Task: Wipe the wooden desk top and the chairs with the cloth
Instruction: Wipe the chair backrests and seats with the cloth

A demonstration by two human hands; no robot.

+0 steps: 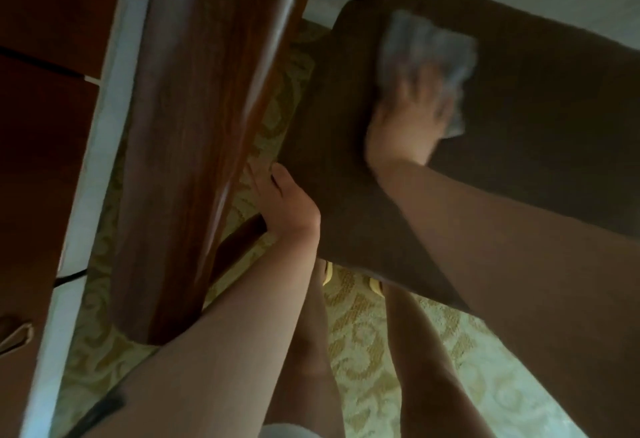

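Left hand [289, 200] grips our chair [519, 119] edge; right hand [412, 115] presses cloth [427, 44] flat. Cloth may bunch up if we rush

No writing, label, brand, number or sign can be read anywhere in this view.
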